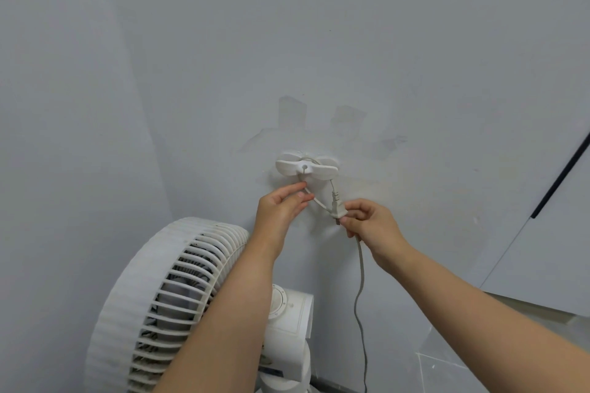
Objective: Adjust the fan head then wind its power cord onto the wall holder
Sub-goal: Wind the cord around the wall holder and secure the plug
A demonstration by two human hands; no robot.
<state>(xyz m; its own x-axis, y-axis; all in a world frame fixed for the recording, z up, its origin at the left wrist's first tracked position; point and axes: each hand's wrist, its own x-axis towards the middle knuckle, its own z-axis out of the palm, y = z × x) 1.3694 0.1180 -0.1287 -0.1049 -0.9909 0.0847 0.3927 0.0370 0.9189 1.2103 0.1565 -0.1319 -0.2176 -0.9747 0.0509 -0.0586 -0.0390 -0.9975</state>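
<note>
There is one white plastic wall holder [306, 167] with two rounded wings, stuck on the pale grey wall [351, 41], one fan, one cord with one plug, and two hands. Just below the holder, the left hand [281, 207] pinches the thin, grey-white, rubbery power cord [360, 281] between thumb and forefinger, where the cord comes out of the holder's middle slot. Below and right of the holder, the right hand [370, 223] is curled round the same cord, its fingertips at the lower end of the small flat grey plug [336, 209], which hangs from the holder's right wing. The two hands are apart, with the plug between them. How many turns lie behind the wings is hard to make out. Far below and left of the holder stands the round white ribbed fan head [166, 297]; the left forearm hides part of it and the picture's lower edge cuts it. Above the holder, faint square tape marks [290, 112] show on the wall.
</note>
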